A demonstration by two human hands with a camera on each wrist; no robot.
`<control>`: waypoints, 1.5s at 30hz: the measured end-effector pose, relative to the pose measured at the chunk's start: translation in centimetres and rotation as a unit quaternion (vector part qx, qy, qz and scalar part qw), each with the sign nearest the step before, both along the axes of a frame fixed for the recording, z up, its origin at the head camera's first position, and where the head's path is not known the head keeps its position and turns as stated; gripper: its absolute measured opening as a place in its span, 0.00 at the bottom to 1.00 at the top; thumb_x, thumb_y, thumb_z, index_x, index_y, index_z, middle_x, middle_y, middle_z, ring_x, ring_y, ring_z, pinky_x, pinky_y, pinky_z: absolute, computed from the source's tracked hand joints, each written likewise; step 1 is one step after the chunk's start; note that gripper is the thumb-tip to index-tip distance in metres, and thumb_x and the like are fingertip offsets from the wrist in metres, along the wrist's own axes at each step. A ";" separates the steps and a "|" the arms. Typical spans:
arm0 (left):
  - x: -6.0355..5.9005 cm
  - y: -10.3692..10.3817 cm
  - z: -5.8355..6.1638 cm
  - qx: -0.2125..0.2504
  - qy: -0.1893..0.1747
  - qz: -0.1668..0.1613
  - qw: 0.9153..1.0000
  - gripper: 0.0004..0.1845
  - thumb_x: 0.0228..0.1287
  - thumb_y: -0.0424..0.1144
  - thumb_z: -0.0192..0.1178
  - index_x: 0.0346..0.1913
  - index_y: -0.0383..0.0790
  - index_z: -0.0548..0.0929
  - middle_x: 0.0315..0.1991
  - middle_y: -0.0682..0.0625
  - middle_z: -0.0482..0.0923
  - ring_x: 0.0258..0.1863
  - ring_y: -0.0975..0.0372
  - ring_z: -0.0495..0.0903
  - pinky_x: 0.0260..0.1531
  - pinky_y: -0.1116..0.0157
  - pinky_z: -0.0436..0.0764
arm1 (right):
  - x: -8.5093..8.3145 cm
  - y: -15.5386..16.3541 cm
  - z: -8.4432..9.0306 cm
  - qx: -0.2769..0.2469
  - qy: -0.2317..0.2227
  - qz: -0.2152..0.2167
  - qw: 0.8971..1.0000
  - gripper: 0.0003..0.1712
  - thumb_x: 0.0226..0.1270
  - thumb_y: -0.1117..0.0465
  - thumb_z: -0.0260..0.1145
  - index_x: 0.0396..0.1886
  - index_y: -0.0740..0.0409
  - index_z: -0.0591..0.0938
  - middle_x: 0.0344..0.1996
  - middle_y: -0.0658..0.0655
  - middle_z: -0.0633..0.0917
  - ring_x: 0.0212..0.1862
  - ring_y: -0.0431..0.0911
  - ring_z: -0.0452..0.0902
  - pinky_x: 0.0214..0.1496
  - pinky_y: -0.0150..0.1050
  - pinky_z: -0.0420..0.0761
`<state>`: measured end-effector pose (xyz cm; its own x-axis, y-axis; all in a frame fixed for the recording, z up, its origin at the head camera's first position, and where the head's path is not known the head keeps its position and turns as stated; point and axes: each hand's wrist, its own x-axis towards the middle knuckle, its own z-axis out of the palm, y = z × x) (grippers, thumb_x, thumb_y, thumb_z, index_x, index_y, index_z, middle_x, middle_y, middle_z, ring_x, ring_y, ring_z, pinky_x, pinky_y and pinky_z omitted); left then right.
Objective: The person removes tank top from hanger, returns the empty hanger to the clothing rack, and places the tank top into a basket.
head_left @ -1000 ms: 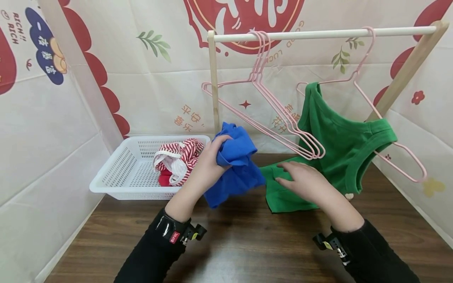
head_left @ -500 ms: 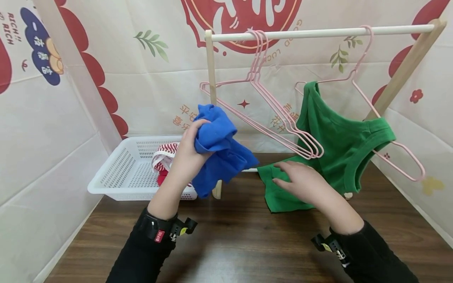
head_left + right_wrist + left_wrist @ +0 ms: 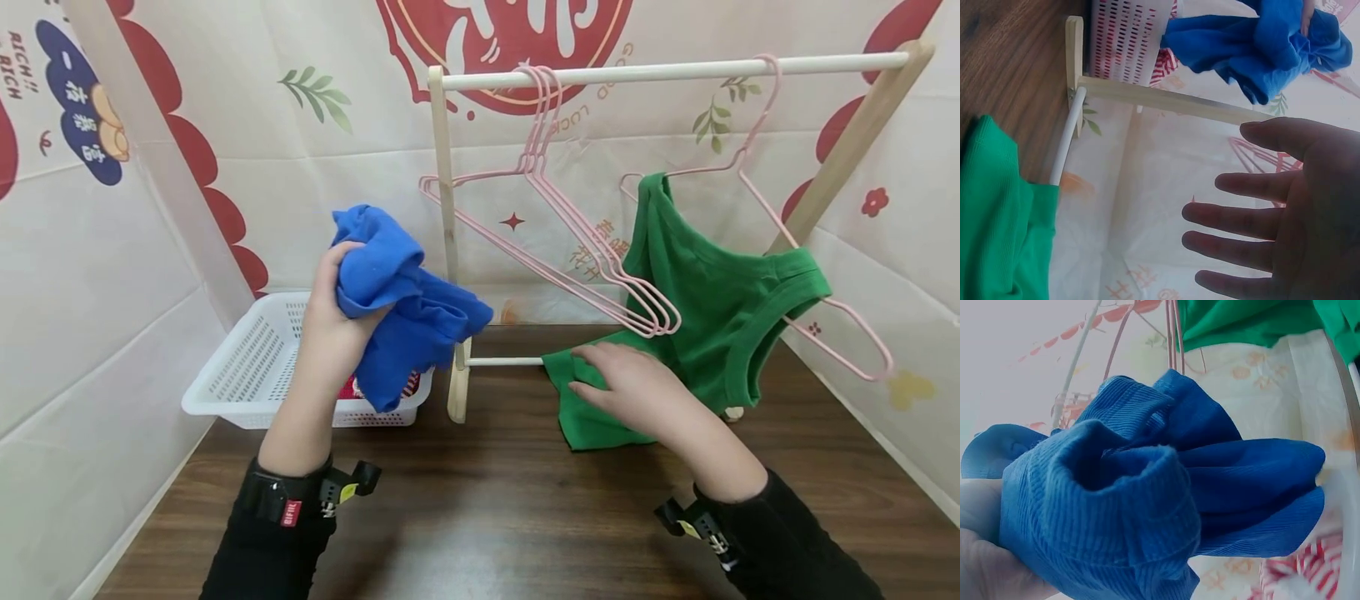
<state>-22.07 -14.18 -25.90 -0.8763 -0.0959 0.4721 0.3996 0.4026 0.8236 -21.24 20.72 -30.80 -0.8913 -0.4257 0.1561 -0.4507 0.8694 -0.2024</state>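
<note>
My left hand [image 3: 330,317] grips a bunched blue garment [image 3: 408,312] and holds it in the air above the white basket [image 3: 247,367]; the left wrist view is filled with the same blue garment [image 3: 1147,500]. My right hand [image 3: 626,387] hovers flat, fingers straight, over the lower hem of a green tank top [image 3: 712,308] that hangs on a pink hanger [image 3: 757,142] from the wooden rail [image 3: 675,71], its hem lying on the table. In the right wrist view the open right hand [image 3: 1272,219] holds nothing, with the green tank top [image 3: 997,219] at lower left.
Several empty pink hangers [image 3: 570,225] hang on the rail beside the left post [image 3: 446,242]. Red-and-white striped cloth [image 3: 352,387] lies in the basket, mostly hidden behind the blue garment. The dark wooden table [image 3: 487,517] is enclosed by printed cloth walls.
My left hand has lifted the blue garment up and to the left, from beside the green top to above the basket. The right hand has stayed over the green hem.
</note>
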 end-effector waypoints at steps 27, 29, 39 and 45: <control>-1.6 -9.2 -3.5 0.070 -0.036 0.142 0.987 0.37 0.63 0.41 0.65 0.71 0.57 0.58 0.73 0.53 0.56 0.73 0.55 0.51 0.68 0.43 0.52 | 0.3 0.1 -0.6 0.002 -0.001 0.005 1.000 0.30 0.70 0.50 0.62 0.64 0.62 0.74 0.58 0.63 0.79 0.59 0.60 0.73 0.57 0.58 0.73; -2.1 -9.7 -4.2 0.085 -0.034 0.150 0.984 0.37 0.63 0.40 0.65 0.72 0.56 0.58 0.73 0.53 0.56 0.73 0.58 0.51 0.69 0.49 0.51 | 0.3 0.0 -0.6 0.002 -0.001 0.006 1.000 0.29 0.70 0.50 0.62 0.64 0.62 0.74 0.57 0.63 0.79 0.59 0.60 0.74 0.57 0.57 0.73; -3.8 -10.9 -6.6 0.146 -0.061 0.189 0.969 0.38 0.67 0.41 0.61 0.73 0.56 0.52 0.75 0.54 0.52 0.74 0.62 0.48 0.71 0.59 0.44 | 0.1 -0.4 -0.7 -0.002 -0.005 0.011 1.000 0.29 0.70 0.50 0.62 0.63 0.63 0.75 0.57 0.63 0.79 0.59 0.59 0.74 0.57 0.57 0.73; -4.7 -10.7 -7.6 0.223 -0.093 0.206 0.948 0.39 0.70 0.41 0.57 0.73 0.57 0.44 0.76 0.52 0.45 0.74 0.63 0.46 0.70 0.66 0.44 | 0.0 -0.9 -0.9 -0.002 -0.012 0.013 1.000 0.29 0.70 0.48 0.62 0.63 0.62 0.75 0.56 0.62 0.79 0.58 0.58 0.75 0.56 0.56 0.74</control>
